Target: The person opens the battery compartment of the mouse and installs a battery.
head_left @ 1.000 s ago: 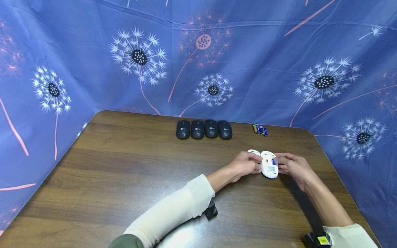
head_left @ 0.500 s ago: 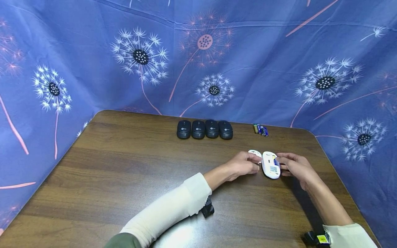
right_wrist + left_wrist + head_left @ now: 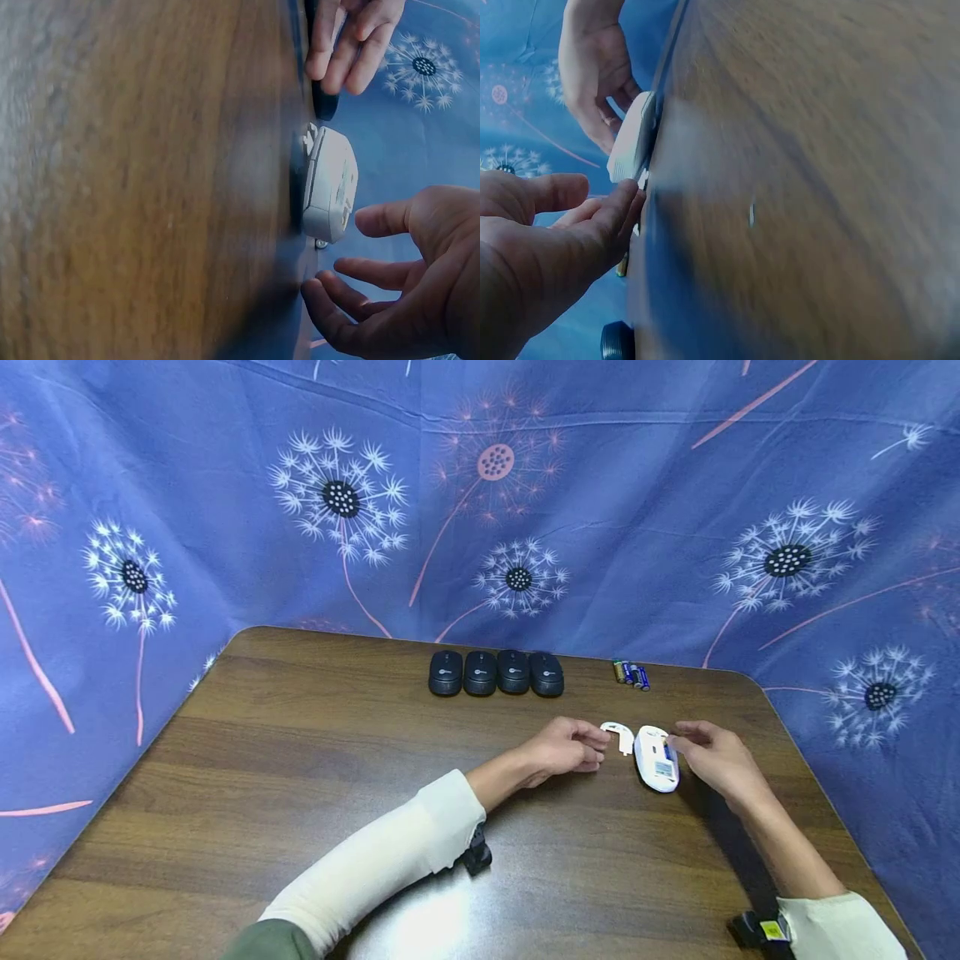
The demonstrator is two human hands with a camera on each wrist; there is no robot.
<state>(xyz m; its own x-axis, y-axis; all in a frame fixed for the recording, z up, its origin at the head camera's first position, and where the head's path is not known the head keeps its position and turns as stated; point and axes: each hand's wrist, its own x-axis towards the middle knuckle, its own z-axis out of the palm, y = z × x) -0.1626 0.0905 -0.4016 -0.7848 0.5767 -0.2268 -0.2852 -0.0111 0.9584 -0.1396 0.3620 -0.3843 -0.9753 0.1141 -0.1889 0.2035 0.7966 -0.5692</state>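
A white computer mouse (image 3: 655, 759) lies underside up on the wooden table. Its battery bay is uncovered, with a blue battery (image 3: 667, 750) in it. Left of the mouse lies its loose white cover (image 3: 621, 734), thin and curved. My left hand (image 3: 564, 747) hovers just left of that cover, fingers loosely extended and holding nothing. At the mouse's right side is my right hand (image 3: 717, 766). In the right wrist view its thumb (image 3: 382, 219) points at the mouse near the bay, and its spread fingers (image 3: 330, 311) have nothing between them.
A row of several black mice (image 3: 480, 673) stands near the table's back edge. Several small batteries (image 3: 632, 674) lie together to their right. A blue dandelion-print cloth (image 3: 637, 485) hangs behind the wooden table (image 3: 300, 760).
My left hand has drawn back left from the mouse and cover, leaving the cover lying on the table. My right fingers have loosened from the mouse's side; the mouse has shifted only slightly.
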